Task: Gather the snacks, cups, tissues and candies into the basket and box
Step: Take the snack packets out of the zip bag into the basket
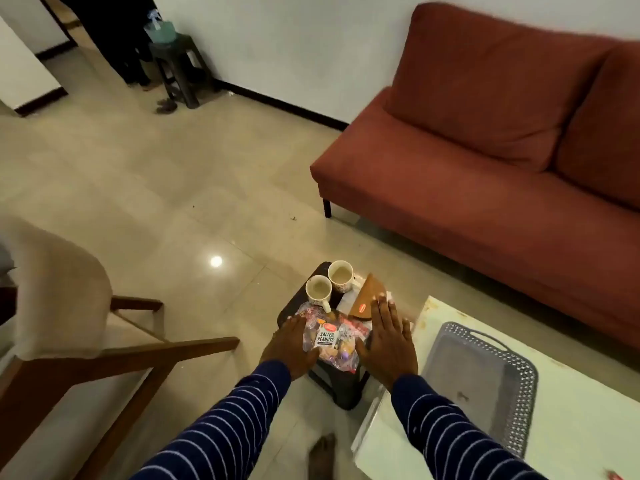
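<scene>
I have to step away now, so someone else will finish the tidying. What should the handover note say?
Left hand and right hand: open, flat, flanking the salted peanuts bag, gripping nothing.
On the small dark stool: snack packets, two cups, a brown box.
Grey basket sits on the white table, apparently empty.
Done: nothing visibly gathered.
Left: everything.

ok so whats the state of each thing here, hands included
left hand: open, flat beside the snack packets
right hand: open, flat on the packets' other side
salted peanuts packet: lying flat on the stool, looks sealed
two cups: upright on the stool; whether they hold anything is unclear
brown box: on the stool, tilted
grey basket: on the white table, nothing in it
dark stool: upright, crowded
</scene>
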